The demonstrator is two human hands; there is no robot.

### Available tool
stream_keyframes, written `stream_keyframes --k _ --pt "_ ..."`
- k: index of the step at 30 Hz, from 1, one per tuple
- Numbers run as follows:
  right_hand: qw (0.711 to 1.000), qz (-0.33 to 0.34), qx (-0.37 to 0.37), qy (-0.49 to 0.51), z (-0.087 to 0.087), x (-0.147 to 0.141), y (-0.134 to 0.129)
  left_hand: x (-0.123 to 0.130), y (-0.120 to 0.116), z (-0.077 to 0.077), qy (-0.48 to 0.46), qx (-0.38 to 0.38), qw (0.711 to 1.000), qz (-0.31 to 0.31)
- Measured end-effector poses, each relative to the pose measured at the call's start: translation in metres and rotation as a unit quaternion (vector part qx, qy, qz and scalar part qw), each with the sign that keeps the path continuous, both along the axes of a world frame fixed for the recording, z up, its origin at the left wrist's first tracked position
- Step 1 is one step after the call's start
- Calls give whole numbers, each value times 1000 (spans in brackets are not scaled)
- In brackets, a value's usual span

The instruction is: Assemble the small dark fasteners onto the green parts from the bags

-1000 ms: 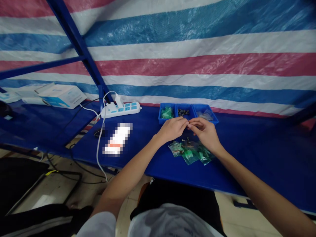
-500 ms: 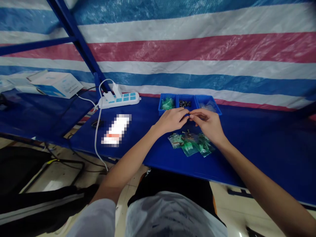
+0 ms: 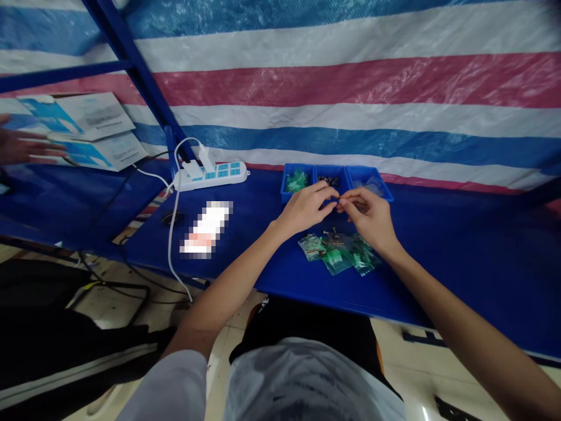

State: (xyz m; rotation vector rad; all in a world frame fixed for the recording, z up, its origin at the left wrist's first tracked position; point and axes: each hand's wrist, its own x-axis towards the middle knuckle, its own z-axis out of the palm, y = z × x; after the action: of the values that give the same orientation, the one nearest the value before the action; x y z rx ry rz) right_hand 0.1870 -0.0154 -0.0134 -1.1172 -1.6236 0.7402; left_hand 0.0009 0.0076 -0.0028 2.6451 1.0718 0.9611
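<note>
My left hand (image 3: 309, 207) and my right hand (image 3: 368, 213) meet at the fingertips just in front of three blue bins. Both are closed in a pinch. Whatever lies between the fingers is too small to make out. The left bin (image 3: 284, 192) holds green plastic bags (image 3: 297, 180), the middle one small dark parts (image 3: 328, 180), and the right one clear bags (image 3: 372, 186). Below my hands, several small green-tinted zip bags (image 3: 336, 258) lie in a pile on the blue table (image 3: 280, 275), with a few small screw-like pieces (image 3: 333, 238) on top.
A white power strip (image 3: 225, 175) with plugged-in chargers stands left of the bins; its white cable (image 3: 172, 245) hangs over the front edge. A blurred-out bright rectangle (image 3: 208, 228) lies nearby. At far left, another person's hand (image 3: 26, 146) is beside two stacked boxes (image 3: 100, 117).
My fingers have shifted slightly, and the left ones are a little more raised and spread. At far left, another person's hand has appeared, and a box now sits on top of the other.
</note>
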Motion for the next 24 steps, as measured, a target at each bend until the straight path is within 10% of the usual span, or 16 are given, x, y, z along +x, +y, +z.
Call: stream_keyframes --k 24 --pt "998 -19 28 -46 -8 -4 -1 4 8 -10 -63 -79 995 -14"
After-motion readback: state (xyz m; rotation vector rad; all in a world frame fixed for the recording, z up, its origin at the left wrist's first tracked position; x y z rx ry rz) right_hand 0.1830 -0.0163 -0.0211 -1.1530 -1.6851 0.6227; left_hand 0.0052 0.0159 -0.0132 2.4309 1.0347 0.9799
